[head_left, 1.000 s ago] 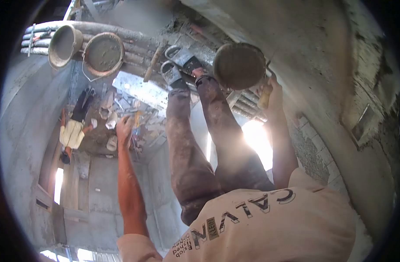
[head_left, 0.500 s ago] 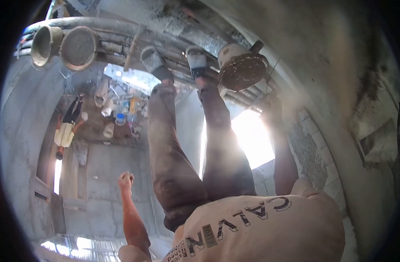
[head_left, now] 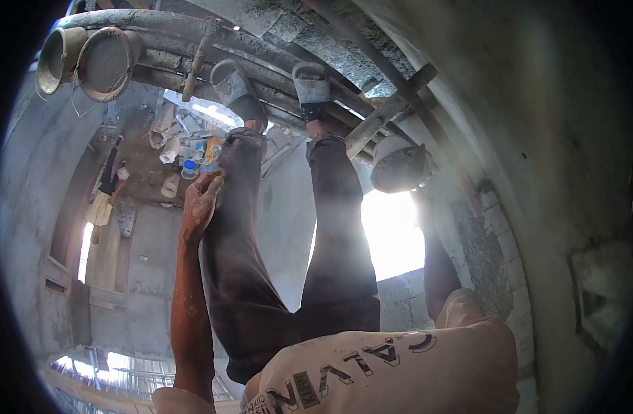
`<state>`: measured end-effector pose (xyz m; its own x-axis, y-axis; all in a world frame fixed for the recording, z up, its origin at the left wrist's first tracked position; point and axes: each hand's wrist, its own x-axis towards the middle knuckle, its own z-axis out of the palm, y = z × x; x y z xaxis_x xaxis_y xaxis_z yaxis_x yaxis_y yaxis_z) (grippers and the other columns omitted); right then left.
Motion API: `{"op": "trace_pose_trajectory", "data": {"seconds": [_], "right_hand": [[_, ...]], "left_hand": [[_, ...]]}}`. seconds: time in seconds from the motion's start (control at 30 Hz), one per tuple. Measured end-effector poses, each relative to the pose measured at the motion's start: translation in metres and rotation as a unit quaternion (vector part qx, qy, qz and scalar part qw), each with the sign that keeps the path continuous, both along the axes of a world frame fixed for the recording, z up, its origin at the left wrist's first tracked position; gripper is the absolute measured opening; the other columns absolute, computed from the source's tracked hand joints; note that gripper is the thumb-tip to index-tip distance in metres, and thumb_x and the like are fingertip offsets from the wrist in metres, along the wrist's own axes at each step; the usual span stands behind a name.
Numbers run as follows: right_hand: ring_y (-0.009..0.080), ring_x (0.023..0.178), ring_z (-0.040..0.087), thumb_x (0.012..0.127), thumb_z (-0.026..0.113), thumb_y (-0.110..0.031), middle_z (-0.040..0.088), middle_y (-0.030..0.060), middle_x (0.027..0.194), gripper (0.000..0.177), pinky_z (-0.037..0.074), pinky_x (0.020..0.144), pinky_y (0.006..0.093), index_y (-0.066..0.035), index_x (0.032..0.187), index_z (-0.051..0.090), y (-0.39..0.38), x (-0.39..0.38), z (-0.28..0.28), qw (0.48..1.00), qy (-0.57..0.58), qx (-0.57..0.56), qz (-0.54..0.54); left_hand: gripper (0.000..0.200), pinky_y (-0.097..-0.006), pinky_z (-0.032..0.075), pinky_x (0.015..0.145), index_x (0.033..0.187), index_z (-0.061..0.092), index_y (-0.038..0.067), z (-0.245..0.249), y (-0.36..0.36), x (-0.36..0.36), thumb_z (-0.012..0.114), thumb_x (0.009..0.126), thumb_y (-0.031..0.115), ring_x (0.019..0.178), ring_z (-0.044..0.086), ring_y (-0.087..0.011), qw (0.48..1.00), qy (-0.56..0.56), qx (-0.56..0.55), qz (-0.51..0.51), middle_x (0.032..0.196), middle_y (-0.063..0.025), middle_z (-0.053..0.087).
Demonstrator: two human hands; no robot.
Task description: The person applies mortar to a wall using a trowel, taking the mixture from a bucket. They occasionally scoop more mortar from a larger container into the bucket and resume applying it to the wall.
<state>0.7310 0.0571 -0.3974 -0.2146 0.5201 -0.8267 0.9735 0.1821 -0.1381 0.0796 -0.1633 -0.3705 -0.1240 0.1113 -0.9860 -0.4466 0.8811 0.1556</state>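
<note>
My left hand (head_left: 203, 199) hangs beside my left thigh, its fingers loosely bent and a little apart, holding nothing visible. On the right, my right arm reaches down to a grey, mortar-smeared bucket (head_left: 401, 165), which hangs tilted beside the poles. My right hand (head_left: 425, 195) is at the bucket's near side, closed on it, though glare and the bucket hide most of the fingers. Both my feet, in dusty sandals (head_left: 311, 82), stand on the round poles (head_left: 268, 71).
Two buckets (head_left: 108, 64) sit at the left end of the poles. Far below, a person (head_left: 101, 207) stands near scattered containers and a blue-topped bucket (head_left: 189, 169). A diagonal wooden piece (head_left: 382, 119) crosses near my right foot. A rough wall (head_left: 537, 172) rises at right.
The bucket at right has moved away from the poles, toward my body, and turned. My left hand has risen in view toward my knee and loosened. The person below has shifted posture.
</note>
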Motion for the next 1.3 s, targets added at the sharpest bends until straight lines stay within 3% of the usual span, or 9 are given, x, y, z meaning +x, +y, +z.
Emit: {"op": "trace_pose_trajectory", "data": {"seconds": [0.07, 0.2, 0.5, 0.7, 0.83, 0.9, 1.07, 1.2, 1.3], "right_hand": [[0.0244, 0.055, 0.060, 0.095, 0.061, -0.026, 0.063, 0.0094, 0.069, 0.022, 0.048, 0.054, 0.0408, -0.006, 0.103, 0.064, -0.011, 0.025, -0.032, 0.998, -0.005, 0.011, 0.068], [0.0238, 0.062, 0.063, 0.092, 0.063, -0.023, 0.065, 0.0084, 0.073, 0.019, 0.050, 0.059, 0.0411, -0.006, 0.098, 0.062, -0.032, 0.017, -0.075, 0.939, -0.180, -0.110, -0.272], [0.0190, 0.055, 0.060, 0.087, 0.065, -0.019, 0.064, 0.0069, 0.068, 0.014, 0.046, 0.053, 0.0369, -0.005, 0.089, 0.064, -0.011, -0.017, -0.010, 0.951, -0.174, -0.079, -0.242], [0.0158, 0.051, 0.058, 0.085, 0.066, -0.016, 0.063, 0.0059, 0.065, 0.012, 0.044, 0.049, 0.0340, -0.004, 0.082, 0.066, 0.022, -0.072, 0.074, 0.953, -0.185, -0.081, -0.226], [0.0162, 0.050, 0.058, 0.083, 0.068, -0.013, 0.062, 0.0057, 0.064, 0.010, 0.043, 0.047, 0.0340, -0.003, 0.079, 0.066, 0.020, -0.085, 0.098, 0.937, -0.216, -0.097, -0.257], [0.0202, 0.052, 0.060, 0.082, 0.069, -0.010, 0.061, 0.0065, 0.065, 0.009, 0.045, 0.049, 0.0368, -0.002, 0.080, 0.067, 0.010, -0.042, 0.106, 0.913, -0.235, -0.110, -0.316], [0.0275, 0.068, 0.068, 0.099, 0.060, -0.016, 0.069, 0.0154, 0.077, 0.020, 0.051, 0.061, 0.0449, -0.004, 0.088, 0.071, 0.009, -0.080, 0.127, 0.924, -0.173, -0.060, 0.335], [0.0268, 0.070, 0.071, 0.101, 0.056, -0.019, 0.070, 0.0180, 0.079, 0.024, 0.052, 0.061, 0.0441, -0.003, 0.096, 0.073, 0.021, -0.125, 0.128, 0.891, -0.174, -0.095, 0.409], [0.0340, 0.064, 0.068, 0.087, 0.067, -0.025, 0.068, 0.0164, 0.069, 0.028, 0.053, 0.066, 0.0511, -0.001, 0.071, 0.067, 0.025, -0.218, 0.150, 0.967, -0.198, -0.062, -0.146]], "left_hand": [[0.034, -0.0298, 0.048, 0.099, 0.132, 0.067, -0.002, -0.007, 0.003, -0.002, 0.062, 0.105, 0.018, 0.112, 0.064, -0.0167, 0.998, 0.031, -0.010, -0.060, 0.123, -0.0114, 0.072], [0.032, -0.0288, 0.048, 0.098, 0.129, 0.069, -0.002, -0.013, 0.002, -0.004, 0.061, 0.106, 0.019, 0.109, 0.065, -0.0161, 0.995, 0.071, -0.033, -0.057, 0.117, -0.0095, 0.074], [0.034, -0.0311, 0.054, 0.089, 0.125, 0.070, -0.003, -0.039, -0.020, 0.013, 0.065, 0.102, 0.021, 0.099, 0.069, -0.0177, 0.978, 0.136, -0.003, -0.156, 0.110, -0.0089, 0.076], [0.034, -0.0313, 0.054, 0.086, 0.119, 0.072, -0.001, -0.117, -0.064, -0.048, 0.068, 0.099, 0.025, 0.095, 0.067, -0.0155, 0.976, 0.207, 0.035, 0.065, 0.106, -0.0084, 0.075], [0.032, -0.0301, 0.044, 0.064, 0.103, 0.073, 0.005, -0.236, -0.118, -0.177, 0.079, 0.092, 0.035, 0.071, 0.052, -0.0092, 0.883, 0.437, -0.004, 0.170, 0.084, 0.0007, 0.064], [0.035, -0.0337, 0.044, 0.060, 0.093, 0.060, 0.009, -0.231, -0.110, -0.272, 0.079, 0.092, 0.039, 0.064, 0.051, -0.0118, 0.886, 0.384, -0.023, 0.257, 0.076, 0.0027, 0.056], [0.029, -0.0345, 0.052, 0.060, 0.109, 0.058, 0.005, -0.229, -0.056, -0.394, 0.061, 0.101, 0.033, 0.059, 0.055, -0.0175, 0.752, 0.318, 0.165, 0.554, 0.072, -0.0017, 0.056], [0.035, -0.0356, 0.054, 0.060, 0.113, 0.063, -0.001, -0.269, -0.039, -0.402, 0.052, 0.103, 0.031, 0.060, 0.060, -0.0198, 0.745, 0.306, 0.178, 0.566, 0.077, -0.0078, 0.063], [0.038, -0.0363, 0.054, 0.055, 0.105, 0.069, -0.003, -0.205, 0.029, -0.358, 0.047, 0.103, 0.028, 0.059, 0.061, -0.0197, 0.785, 0.378, 0.074, 0.485, 0.082, -0.0110, 0.068]]}}
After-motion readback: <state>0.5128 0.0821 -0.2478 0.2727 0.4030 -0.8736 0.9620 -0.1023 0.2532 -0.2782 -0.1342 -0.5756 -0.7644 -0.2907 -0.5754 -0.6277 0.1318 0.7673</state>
